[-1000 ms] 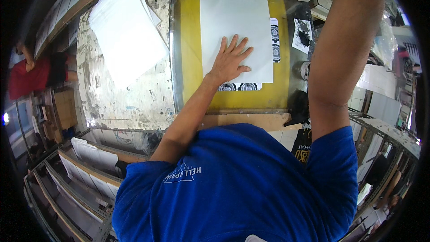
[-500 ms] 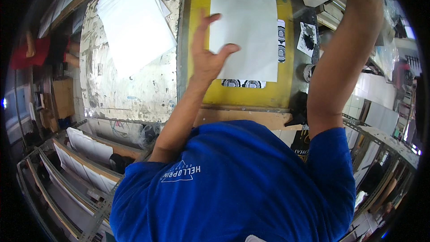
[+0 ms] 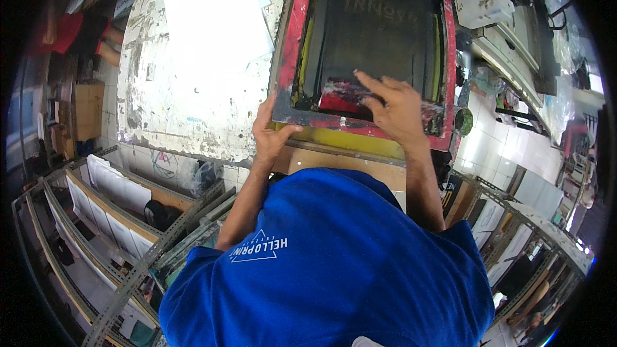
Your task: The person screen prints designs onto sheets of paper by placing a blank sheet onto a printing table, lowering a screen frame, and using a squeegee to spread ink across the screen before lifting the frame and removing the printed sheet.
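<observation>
A screen-printing frame (image 3: pixel 299 29) with red, paint-smeared sides and dark mesh lies over the yellow board (image 3: pixel 350 141), whose front strip shows below it. My left hand (image 3: pixel 268 133) is at the frame's near left corner, fingers along its left side and thumb stretched out by its front edge. Over the near part of the mesh, my right hand (image 3: pixel 397 110) is above a squeegee (image 3: pixel 344 95) smeared with red, white and dark ink. Its index finger points left and its thumb is apart from it; I see no grip on the squeegee. The frame hides the board's printed sheet.
White paper sheets (image 3: pixel 209 16) are piled on the paint-stained table (image 3: pixel 193 115) to the left. Metal racks (image 3: pixel 122 202) with boards stand at the lower left. A white box (image 3: pixel 485 3) is at the far right, and a person in red (image 3: pixel 67 32) is at the far left.
The screen frame has come down over the yellow board and white sheet. My right hand has moved from the far right to the squeegee; my left hand has drawn back to the frame's near left corner.
</observation>
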`<state>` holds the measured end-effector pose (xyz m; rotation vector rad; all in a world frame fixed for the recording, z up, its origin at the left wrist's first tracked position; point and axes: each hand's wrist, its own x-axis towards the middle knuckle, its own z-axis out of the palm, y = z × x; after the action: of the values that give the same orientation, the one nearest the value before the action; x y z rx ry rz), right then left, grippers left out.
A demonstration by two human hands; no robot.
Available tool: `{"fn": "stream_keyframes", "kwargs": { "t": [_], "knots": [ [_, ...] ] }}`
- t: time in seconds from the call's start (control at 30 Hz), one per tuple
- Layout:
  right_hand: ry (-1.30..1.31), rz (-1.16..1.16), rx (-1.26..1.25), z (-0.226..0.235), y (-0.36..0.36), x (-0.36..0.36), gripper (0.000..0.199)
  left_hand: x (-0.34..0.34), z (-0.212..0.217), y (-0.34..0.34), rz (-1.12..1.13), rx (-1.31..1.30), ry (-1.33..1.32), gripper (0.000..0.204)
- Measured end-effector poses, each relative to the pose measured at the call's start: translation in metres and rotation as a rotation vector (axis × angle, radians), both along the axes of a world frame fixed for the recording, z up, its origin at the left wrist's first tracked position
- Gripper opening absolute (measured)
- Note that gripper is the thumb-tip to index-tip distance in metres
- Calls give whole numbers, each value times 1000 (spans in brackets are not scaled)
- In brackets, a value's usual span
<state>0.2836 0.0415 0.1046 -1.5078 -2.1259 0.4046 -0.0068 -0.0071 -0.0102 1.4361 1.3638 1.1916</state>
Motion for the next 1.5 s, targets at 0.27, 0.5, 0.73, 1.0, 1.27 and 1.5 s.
{"fn": "stream_keyframes", "kwargs": {
  "t": [0.27,0.5,0.73,1.0,1.27,1.5],
  "knots": [
    [-216,-87,-166,-62,2,-12,81,-5,-14,1,8,159,578,92],
    [-189,-115,41,-84,99,8,80,-8,-14,-1,3,147,557,93],
    [-256,-134,283,-103,223,40,81,-6,-12,-2,-1,118,531,90],
    [-289,-102,332,-108,309,66,77,-6,-11,-3,-3,104,498,89],
    [-288,12,372,-95,309,66,63,-8,-10,-3,-13,172,510,90],
    [-323,-43,266,-75,212,40,57,-3,-11,-10,47,90,403,93]
  ]
}}
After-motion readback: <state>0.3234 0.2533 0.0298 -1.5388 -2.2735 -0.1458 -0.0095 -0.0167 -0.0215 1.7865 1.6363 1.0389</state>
